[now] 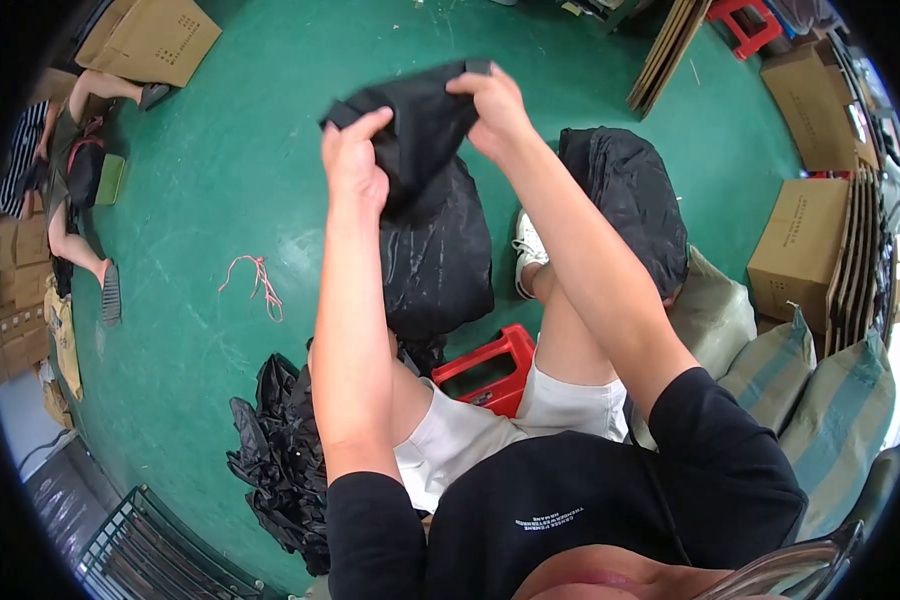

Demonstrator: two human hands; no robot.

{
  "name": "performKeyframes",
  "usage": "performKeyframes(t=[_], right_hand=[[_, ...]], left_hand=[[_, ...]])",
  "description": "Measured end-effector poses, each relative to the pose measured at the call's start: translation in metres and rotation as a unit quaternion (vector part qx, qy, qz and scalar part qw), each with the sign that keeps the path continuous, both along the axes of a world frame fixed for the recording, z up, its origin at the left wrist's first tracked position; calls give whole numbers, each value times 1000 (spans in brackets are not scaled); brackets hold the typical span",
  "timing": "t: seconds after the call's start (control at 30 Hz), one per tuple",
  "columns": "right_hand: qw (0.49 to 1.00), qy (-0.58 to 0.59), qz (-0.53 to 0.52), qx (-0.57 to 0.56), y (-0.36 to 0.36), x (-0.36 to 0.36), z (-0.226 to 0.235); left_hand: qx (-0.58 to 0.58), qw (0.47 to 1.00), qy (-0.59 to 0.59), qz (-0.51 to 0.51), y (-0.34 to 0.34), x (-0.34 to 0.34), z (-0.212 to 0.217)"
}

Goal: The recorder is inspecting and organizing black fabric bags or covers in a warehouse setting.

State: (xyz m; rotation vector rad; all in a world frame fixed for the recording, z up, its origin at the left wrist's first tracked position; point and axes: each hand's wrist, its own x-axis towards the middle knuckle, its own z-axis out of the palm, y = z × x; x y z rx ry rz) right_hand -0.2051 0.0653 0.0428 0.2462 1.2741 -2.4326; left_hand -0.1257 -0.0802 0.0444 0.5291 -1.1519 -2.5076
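Both arms reach out in front of me, holding up a piece of thin black fabric (pixel 420 115); its exact kind I cannot make out. My left hand (pixel 355 160) pinches the left corner with the thumb on top. On the opposite corner, slightly farther away, my right hand (pixel 495 105) is closed in the same way. The fabric hangs slack between them, its edges a little blurred. Directly beneath lies a rounded black bundle (pixel 438 265) on the floor, its far end hidden by the held fabric.
A crumpled black heap (pixel 280 450) lies left of my legs, another black bundle (pixel 625 200) to the right. Under me is a red plastic stool (pixel 515 350). Pink string (pixel 260 280) rests on the green floor. Woven sacks (pixel 835 400) and cartons (pixel 795 240) line the right; another person (pixel 70 190) sits far left.
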Motion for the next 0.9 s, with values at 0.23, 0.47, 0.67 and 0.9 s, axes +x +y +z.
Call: performKeyframes(t=[0.23, 0.47, 0.67, 0.9], right_hand=[[954, 248, -34, -164, -40, -7, 55], [977, -60, -110, 171, -46, -18, -158], [901, -209, -71, 373, 0, 36, -233], [879, -269, 50, 391, 10, 49, -203]], left_hand=[[-106, 977, 182, 39, -38, 4, 48], [-113, 942, -315, 30, -15, -14, -94], [-70, 885, -459, -18, 10, 63, -212], [-28, 946, -322, 13, 12, 113, -216]])
